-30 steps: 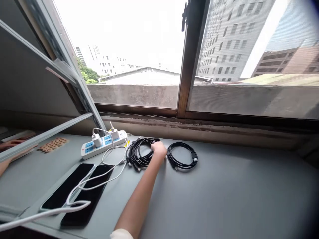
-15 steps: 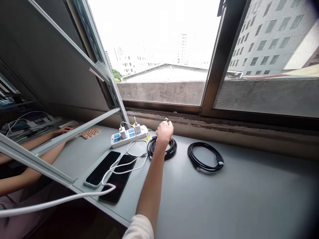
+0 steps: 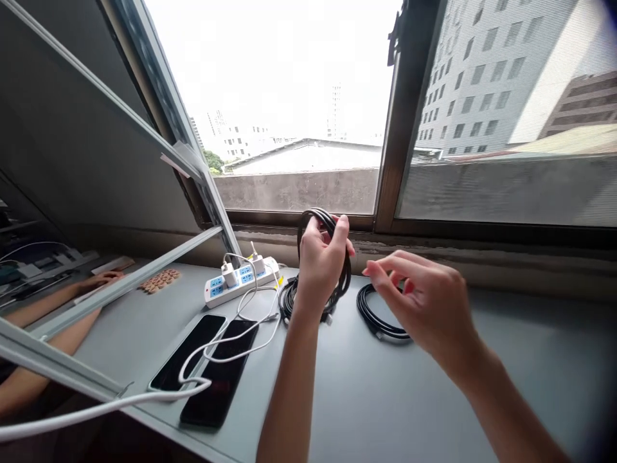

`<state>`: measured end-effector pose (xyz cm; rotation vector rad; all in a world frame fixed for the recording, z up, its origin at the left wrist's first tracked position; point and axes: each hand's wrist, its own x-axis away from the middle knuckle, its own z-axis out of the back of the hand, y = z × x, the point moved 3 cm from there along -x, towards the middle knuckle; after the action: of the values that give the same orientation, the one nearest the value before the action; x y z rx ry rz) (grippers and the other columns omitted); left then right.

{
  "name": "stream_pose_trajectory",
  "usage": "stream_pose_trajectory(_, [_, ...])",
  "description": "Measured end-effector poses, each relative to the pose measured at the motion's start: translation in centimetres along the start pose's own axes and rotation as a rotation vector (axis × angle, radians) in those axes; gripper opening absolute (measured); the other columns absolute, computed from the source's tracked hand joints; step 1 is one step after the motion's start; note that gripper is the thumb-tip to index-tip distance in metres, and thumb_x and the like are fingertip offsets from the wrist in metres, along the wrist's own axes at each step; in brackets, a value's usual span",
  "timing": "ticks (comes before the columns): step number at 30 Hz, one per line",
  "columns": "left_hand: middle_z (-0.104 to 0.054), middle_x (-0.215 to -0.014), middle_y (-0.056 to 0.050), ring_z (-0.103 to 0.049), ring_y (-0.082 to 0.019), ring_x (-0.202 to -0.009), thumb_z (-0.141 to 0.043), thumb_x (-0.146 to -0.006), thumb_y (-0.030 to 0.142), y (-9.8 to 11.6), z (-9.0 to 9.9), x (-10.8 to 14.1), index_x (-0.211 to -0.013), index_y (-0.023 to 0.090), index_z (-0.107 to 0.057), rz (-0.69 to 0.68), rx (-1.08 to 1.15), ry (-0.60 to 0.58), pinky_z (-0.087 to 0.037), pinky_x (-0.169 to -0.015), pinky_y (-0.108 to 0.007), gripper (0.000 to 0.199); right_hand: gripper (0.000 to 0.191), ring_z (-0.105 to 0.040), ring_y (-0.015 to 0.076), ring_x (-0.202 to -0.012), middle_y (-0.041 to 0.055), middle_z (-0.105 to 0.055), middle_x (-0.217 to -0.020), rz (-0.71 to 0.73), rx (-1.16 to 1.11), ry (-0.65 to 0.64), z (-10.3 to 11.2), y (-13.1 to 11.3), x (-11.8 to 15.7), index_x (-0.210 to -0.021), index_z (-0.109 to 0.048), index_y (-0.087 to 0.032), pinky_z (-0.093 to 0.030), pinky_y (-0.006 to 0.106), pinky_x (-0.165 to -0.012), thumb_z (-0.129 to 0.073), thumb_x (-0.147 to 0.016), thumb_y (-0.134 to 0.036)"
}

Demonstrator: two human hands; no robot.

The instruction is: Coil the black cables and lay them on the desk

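Note:
In the head view my left hand (image 3: 322,263) is raised over the grey desk, its fingers wrapped round a coiled black cable (image 3: 345,284). The upper part of the loop sticks up above my knuckles against the window. Beneath it lies another black cable coil (image 3: 288,297), partly hidden by my wrist. To the right, my right hand (image 3: 424,302) is in the air with fingers curled, thumb and index tips close together; no object shows in it. Behind and below that hand a third black cable coil (image 3: 373,316) rests on the desk, partly covered.
A white power strip (image 3: 241,283) with white plugs stands left of the coils. Two dark-screened phones, one nearer (image 3: 219,379) and one farther (image 3: 190,350), lie under looping white cords. A metal frame (image 3: 144,276) crosses the left side. Beyond it another person's arm (image 3: 53,341) rests on the desk.
My left hand has lifted a black cable coil off the desk. My right hand has entered from the right. The view has shifted slightly to the right.

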<state>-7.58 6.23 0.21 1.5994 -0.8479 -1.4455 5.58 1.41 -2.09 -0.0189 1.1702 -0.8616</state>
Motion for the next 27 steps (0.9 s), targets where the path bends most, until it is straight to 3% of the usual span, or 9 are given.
stream_pose_trajectory(5, [-0.06, -0.077, 0.0, -0.055, -0.008, -0.073, -0.057, -0.08, 0.042, 1.1, -1.6, 1.1, -0.082, 0.016, -0.058, -0.03, -0.025, -0.052, -0.042, -0.064, -0.015, 0.026, 0.035, -0.048, 0.0141, -0.055, -0.0028, -0.051, -0.062, -0.127, -0.314, -0.217, -0.2, -0.3, -0.6, -0.068, -0.056, -0.019, -0.036, 0.023, -0.052, -0.047, -0.095, -0.039])
stream_pose_trajectory(10, [-0.055, -0.078, 0.002, -0.046, -0.004, -0.047, -0.052, -0.081, 0.048, 1.9, -2.5, 2.1, -0.093, 0.021, -0.061, 0.062, 0.088, -0.136, -0.034, -0.039, -0.015, 0.032, 0.021, -0.055, 0.016, -0.067, -0.0011, -0.057, -0.075, -0.185, -0.572, -0.274, 1.1, -1.1, -0.5, -0.081, -0.056, -0.018, -0.042, 0.022, -0.06, -0.048, -0.097, -0.031])
stream_pose_trajectory(12, [-0.053, -0.074, 0.003, -0.042, -0.003, -0.042, -0.051, -0.081, 0.049, 2.1, -2.6, 2.3, -0.091, 0.021, -0.061, 0.085, 0.137, -0.154, -0.031, -0.036, -0.016, 0.031, 0.021, -0.057, 0.0169, -0.066, -0.0007, -0.058, -0.073, -0.214, -0.595, -0.281, 1.7, -1.1, -0.6, -0.083, -0.056, -0.018, -0.043, 0.022, -0.059, -0.049, -0.097, -0.033])
stream_pose_trajectory(16, [-0.055, -0.07, 0.002, -0.05, -0.005, -0.056, -0.053, -0.081, 0.043, 2.5, -2.6, 2.4, -0.08, 0.017, -0.06, 0.094, 0.238, -0.138, -0.041, -0.053, -0.015, 0.027, 0.018, -0.058, 0.0181, -0.063, -0.0004, -0.059, -0.07, -0.213, -0.522, -0.204, 3.0, -0.6, -0.5, -0.094, -0.061, -0.02, -0.045, 0.022, -0.057, -0.053, -0.096, -0.036])
stream_pose_trajectory(19, [-0.057, -0.072, 0.001, -0.05, -0.005, -0.061, -0.055, -0.082, 0.038, 2.8, -2.3, 2.4, -0.078, 0.016, -0.058, 0.091, 0.283, -0.147, -0.042, -0.06, -0.014, 0.023, 0.018, -0.061, 0.018, -0.067, 0.0002, -0.062, -0.075, -0.2, -0.487, -0.13, 3.8, -0.3, -0.2, -0.102, -0.061, -0.023, -0.049, 0.022, -0.061, -0.054, -0.096, -0.038])
stream_pose_trajectory(23, [-0.059, -0.071, 0.001, -0.054, -0.006, -0.056, -0.05, -0.085, 0.037, 3.2, -1.5, 2.4, -0.076, 0.015, -0.054, 0.11, 0.343, -0.177, -0.043, -0.052, -0.016, 0.024, 0.02, -0.061, 0.0165, -0.06, 0.0016, -0.063, -0.078, -0.233, -0.485, -0.032, 4.4, 0.0, -0.1, -0.101, -0.059, -0.024, -0.051, 0.02, -0.052, -0.051, -0.098, -0.042])
stream_pose_trajectory(27, [-0.042, -0.042, 0.009, -0.042, -0.007, -0.028, -0.039, -0.088, 0.038, 3.8, 0.3, 2.3, -0.075, 0.02, -0.045, 0.158, 0.492, -0.169, -0.03, -0.03, -0.016, 0.023, 0.024, -0.052, 0.0129, -0.041, 0.0004, -0.058, -0.068, -0.251, -0.608, 0.096, 5.0, 0.3, -0.4, -0.091, -0.052, -0.022, -0.039, 0.019, -0.035, -0.047, -0.098, -0.045])
